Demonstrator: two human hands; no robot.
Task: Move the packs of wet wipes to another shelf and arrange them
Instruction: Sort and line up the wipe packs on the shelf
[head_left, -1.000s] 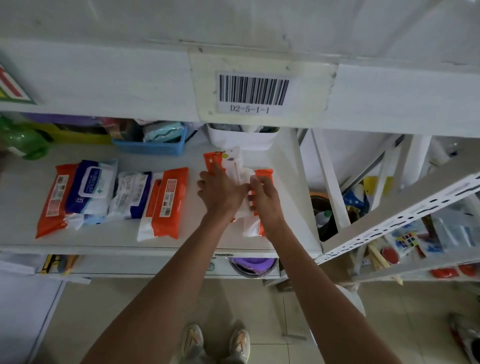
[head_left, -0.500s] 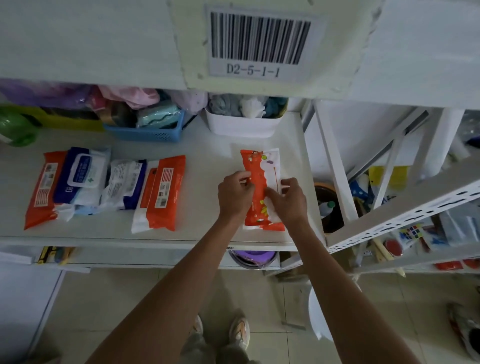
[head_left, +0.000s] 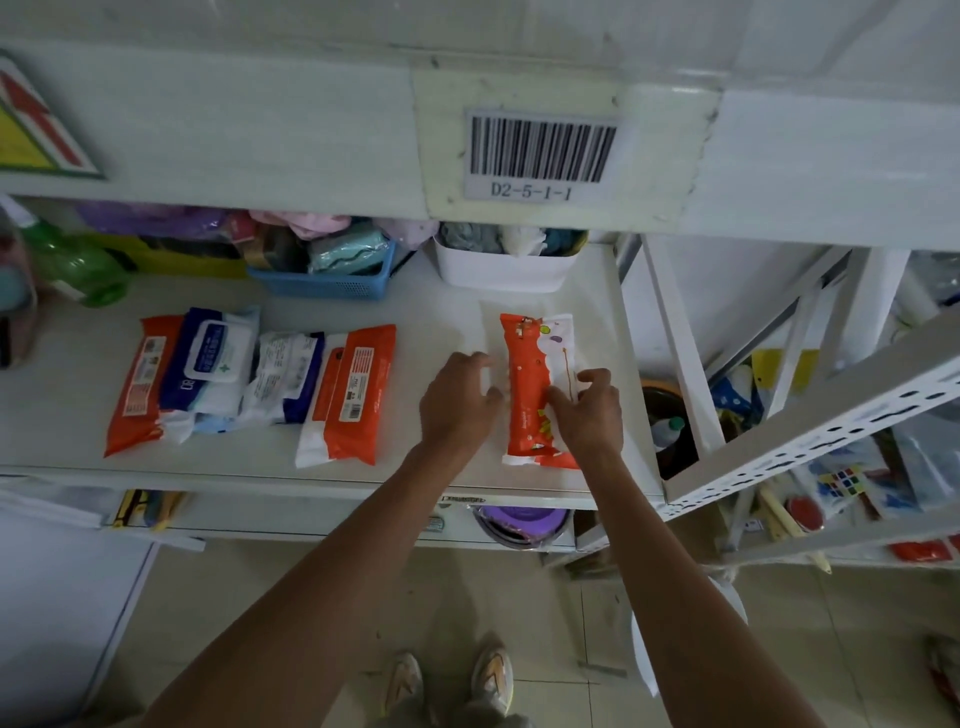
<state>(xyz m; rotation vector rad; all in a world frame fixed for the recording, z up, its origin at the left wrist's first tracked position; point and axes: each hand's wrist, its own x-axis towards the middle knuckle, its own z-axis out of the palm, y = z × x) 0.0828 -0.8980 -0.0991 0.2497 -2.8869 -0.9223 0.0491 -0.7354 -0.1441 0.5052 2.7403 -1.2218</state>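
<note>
An orange and white wipes pack (head_left: 530, 387) lies flat, lengthwise, on the right part of the white shelf (head_left: 441, 317). My right hand (head_left: 589, 413) grips its right edge with curled fingers. My left hand (head_left: 457, 402) sits just left of the pack, fingers apart, fingertips at its left edge. Further left lies a row of packs: an orange pack (head_left: 136, 384), a blue and white pack (head_left: 213, 358), a white and dark blue pack (head_left: 283, 379) and an orange and white pack (head_left: 353, 397), partly overlapping.
A blue basket (head_left: 332, 286) and a white bin (head_left: 498, 270) full of cloth items stand at the back of the shelf, with a green bottle (head_left: 83, 267) at far left. The upper shelf edge carries a barcode label (head_left: 540, 150). A white upright (head_left: 675, 338) bounds the shelf on the right.
The pack, held up in both hands a second ago, now lies flat on the shelf. My left hand has slid off its left side and spread its fingers.
</note>
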